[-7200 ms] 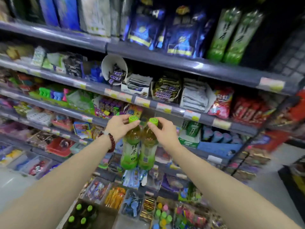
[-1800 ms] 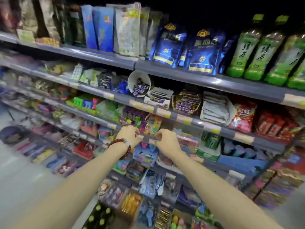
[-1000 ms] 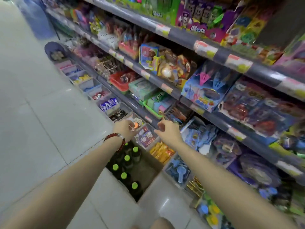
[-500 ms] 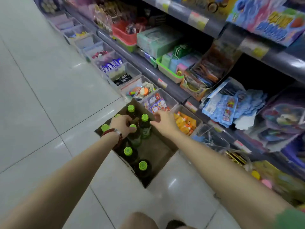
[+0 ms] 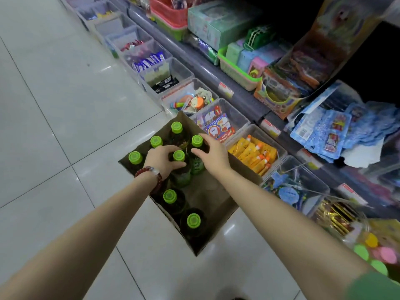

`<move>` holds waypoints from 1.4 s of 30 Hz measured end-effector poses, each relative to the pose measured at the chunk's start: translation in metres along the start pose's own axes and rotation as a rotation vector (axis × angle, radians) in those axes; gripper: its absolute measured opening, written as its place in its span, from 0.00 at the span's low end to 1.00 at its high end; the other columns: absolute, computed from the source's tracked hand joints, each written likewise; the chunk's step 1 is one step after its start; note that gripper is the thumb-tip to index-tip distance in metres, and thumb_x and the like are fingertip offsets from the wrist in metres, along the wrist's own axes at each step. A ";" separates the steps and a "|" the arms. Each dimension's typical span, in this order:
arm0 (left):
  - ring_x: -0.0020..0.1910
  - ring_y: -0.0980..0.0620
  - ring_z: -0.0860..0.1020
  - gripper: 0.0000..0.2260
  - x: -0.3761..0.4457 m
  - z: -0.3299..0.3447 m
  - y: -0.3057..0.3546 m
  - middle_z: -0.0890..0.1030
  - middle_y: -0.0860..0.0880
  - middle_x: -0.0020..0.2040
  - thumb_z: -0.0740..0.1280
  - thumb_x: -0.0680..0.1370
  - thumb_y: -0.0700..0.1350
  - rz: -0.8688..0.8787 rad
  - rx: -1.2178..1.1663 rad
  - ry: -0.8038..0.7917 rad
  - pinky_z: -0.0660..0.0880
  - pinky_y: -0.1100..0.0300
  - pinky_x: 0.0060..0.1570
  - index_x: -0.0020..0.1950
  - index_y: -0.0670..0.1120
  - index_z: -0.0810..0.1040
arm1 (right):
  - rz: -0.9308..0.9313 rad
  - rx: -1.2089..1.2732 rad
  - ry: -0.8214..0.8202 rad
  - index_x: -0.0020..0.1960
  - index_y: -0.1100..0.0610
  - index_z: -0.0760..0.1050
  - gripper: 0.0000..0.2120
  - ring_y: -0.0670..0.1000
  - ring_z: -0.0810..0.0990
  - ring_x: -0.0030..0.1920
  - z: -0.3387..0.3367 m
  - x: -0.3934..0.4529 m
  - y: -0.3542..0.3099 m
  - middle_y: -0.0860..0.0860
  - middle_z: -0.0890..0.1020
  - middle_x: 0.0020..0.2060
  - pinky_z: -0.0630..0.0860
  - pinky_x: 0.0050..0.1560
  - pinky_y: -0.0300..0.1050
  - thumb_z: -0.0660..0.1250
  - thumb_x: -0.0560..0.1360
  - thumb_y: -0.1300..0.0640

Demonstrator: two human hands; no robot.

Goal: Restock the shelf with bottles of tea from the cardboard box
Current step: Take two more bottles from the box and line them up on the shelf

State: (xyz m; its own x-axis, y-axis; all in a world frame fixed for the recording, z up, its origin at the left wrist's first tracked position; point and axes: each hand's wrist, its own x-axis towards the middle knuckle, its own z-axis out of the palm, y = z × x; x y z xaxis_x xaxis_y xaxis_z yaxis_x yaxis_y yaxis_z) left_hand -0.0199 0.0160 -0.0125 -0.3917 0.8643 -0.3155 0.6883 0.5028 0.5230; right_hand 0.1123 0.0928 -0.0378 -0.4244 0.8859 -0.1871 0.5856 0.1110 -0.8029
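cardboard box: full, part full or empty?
Part full. The cardboard box holds seven green-capped bottles, and its right side shows bare floor.

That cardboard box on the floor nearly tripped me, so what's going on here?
A person is restocking tea. Both bare hands are down in the cardboard box on the tiled floor beside the shelf's clear bins. The left hand is closing around the neck of a green-capped bottle; the right hand is reaching around the bottle beside it. Nothing is lifted yet. Seven green caps show, and the box's shelf side is bare.
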 end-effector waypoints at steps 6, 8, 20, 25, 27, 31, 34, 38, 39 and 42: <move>0.62 0.46 0.75 0.23 0.005 0.004 -0.003 0.79 0.47 0.62 0.72 0.71 0.49 0.024 0.041 -0.088 0.72 0.55 0.59 0.64 0.49 0.75 | 0.007 -0.024 0.087 0.60 0.54 0.76 0.18 0.53 0.76 0.60 0.006 0.003 0.006 0.51 0.81 0.56 0.72 0.56 0.44 0.72 0.71 0.54; 0.61 0.46 0.76 0.22 0.004 0.004 -0.005 0.79 0.46 0.61 0.71 0.72 0.49 0.025 0.040 -0.062 0.72 0.55 0.57 0.65 0.48 0.74 | -0.001 -0.057 0.094 0.63 0.54 0.75 0.20 0.53 0.74 0.64 0.008 0.003 0.006 0.51 0.80 0.59 0.71 0.59 0.44 0.71 0.72 0.54; 0.53 0.51 0.80 0.16 -0.006 -0.011 0.001 0.83 0.47 0.51 0.72 0.71 0.47 0.034 -0.473 0.043 0.76 0.53 0.59 0.57 0.45 0.79 | -0.026 0.103 0.095 0.57 0.57 0.78 0.15 0.51 0.79 0.54 -0.009 -0.024 0.007 0.52 0.83 0.50 0.75 0.54 0.43 0.71 0.72 0.53; 0.46 0.54 0.79 0.14 -0.023 -0.042 0.042 0.82 0.50 0.48 0.69 0.74 0.48 0.076 -0.460 0.034 0.73 0.70 0.42 0.58 0.45 0.78 | 0.001 0.159 0.142 0.53 0.56 0.78 0.13 0.52 0.81 0.50 -0.045 -0.041 -0.024 0.52 0.84 0.47 0.78 0.55 0.54 0.72 0.71 0.52; 0.46 0.53 0.80 0.14 -0.032 -0.061 0.061 0.82 0.50 0.48 0.68 0.74 0.49 0.076 -0.458 0.003 0.74 0.69 0.42 0.58 0.46 0.78 | 0.010 0.161 0.172 0.51 0.58 0.79 0.12 0.53 0.81 0.49 -0.067 -0.049 -0.043 0.54 0.84 0.46 0.78 0.54 0.56 0.72 0.71 0.52; 0.44 0.54 0.81 0.13 -0.053 -0.101 0.106 0.83 0.48 0.48 0.68 0.75 0.48 0.116 -0.504 -0.062 0.79 0.61 0.49 0.57 0.44 0.78 | 0.044 0.184 0.238 0.51 0.58 0.79 0.12 0.53 0.82 0.48 -0.119 -0.070 -0.088 0.53 0.85 0.45 0.79 0.52 0.55 0.72 0.71 0.53; 0.49 0.50 0.82 0.09 -0.071 -0.137 0.147 0.84 0.46 0.49 0.68 0.75 0.48 0.130 -0.526 -0.087 0.79 0.55 0.54 0.53 0.47 0.79 | 0.063 0.175 0.281 0.50 0.57 0.79 0.11 0.52 0.82 0.46 -0.164 -0.090 -0.125 0.50 0.84 0.42 0.79 0.52 0.53 0.73 0.71 0.53; 0.50 0.45 0.83 0.05 -0.099 -0.191 0.210 0.84 0.45 0.49 0.70 0.72 0.52 0.159 -0.535 -0.132 0.78 0.46 0.55 0.45 0.53 0.79 | 0.093 0.170 0.331 0.50 0.58 0.79 0.13 0.54 0.81 0.47 -0.229 -0.119 -0.177 0.53 0.84 0.43 0.77 0.52 0.57 0.72 0.71 0.51; 0.48 0.46 0.83 0.07 -0.105 -0.203 0.226 0.85 0.46 0.47 0.71 0.72 0.52 0.171 -0.540 -0.148 0.79 0.46 0.55 0.47 0.52 0.80 | 0.095 0.159 0.337 0.49 0.58 0.79 0.13 0.54 0.81 0.47 -0.248 -0.127 -0.191 0.53 0.84 0.43 0.77 0.52 0.57 0.72 0.71 0.50; 0.40 0.57 0.83 0.10 -0.127 -0.246 0.285 0.84 0.53 0.41 0.69 0.74 0.49 0.230 -0.528 -0.195 0.81 0.57 0.49 0.53 0.46 0.80 | 0.088 0.145 0.366 0.51 0.60 0.80 0.14 0.53 0.82 0.48 -0.306 -0.150 -0.235 0.54 0.84 0.45 0.78 0.53 0.54 0.72 0.71 0.51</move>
State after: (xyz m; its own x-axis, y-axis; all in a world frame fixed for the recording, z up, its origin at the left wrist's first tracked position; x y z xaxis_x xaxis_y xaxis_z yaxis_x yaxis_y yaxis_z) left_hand 0.0760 0.0526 0.3711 -0.1153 0.9583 -0.2614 0.3264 0.2851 0.9012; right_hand 0.2493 0.0718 0.3520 -0.0879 0.9939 -0.0663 0.4939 -0.0143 -0.8694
